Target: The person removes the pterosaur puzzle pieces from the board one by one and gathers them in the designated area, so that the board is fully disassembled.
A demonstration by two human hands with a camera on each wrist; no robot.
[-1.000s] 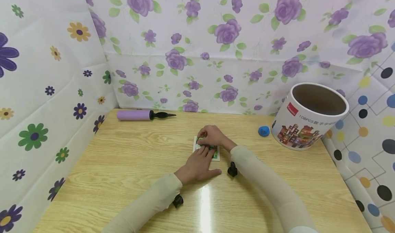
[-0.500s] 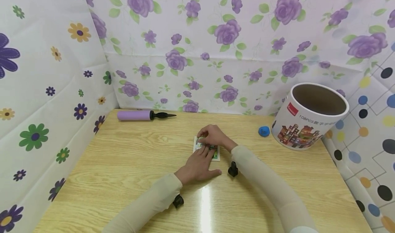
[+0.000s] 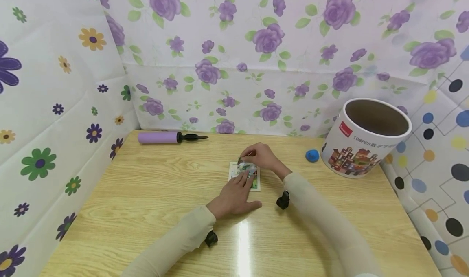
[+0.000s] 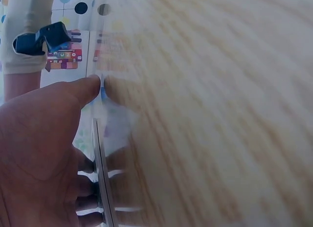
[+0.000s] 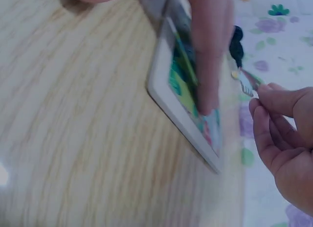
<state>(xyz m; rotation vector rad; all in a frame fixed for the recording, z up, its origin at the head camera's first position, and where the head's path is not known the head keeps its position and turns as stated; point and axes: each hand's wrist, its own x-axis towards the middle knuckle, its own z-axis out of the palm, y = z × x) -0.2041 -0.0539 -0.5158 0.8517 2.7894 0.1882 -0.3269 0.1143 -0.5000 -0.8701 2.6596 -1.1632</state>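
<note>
A small flat picture board (image 3: 257,188) with a white border and a mostly green picture lies in the middle of the table. My left hand (image 3: 233,197) rests its straight fingers on the board's near part, thumb out to the right on the wood; the left wrist view shows those fingers over the board's edge (image 4: 103,183). Above the far edge, my right hand (image 3: 261,156) pinches a small thin picture piece (image 5: 250,83) between thumb and fingertips. It is held off the board and tilted, mostly covered by the fingers in the head view.
A purple hand pump (image 3: 159,137) with a black nozzle lies at the back left. Toward the right stand a blue lump (image 3: 312,155) and a large white bucket (image 3: 338,161) with printed buildings. Flowered cloth (image 3: 227,97) hangs behind the table.
My right hand has risen slightly and shifted right, away from the board's far part, with the small picture piece now showing at its fingertips. The left hand stays in place.
</note>
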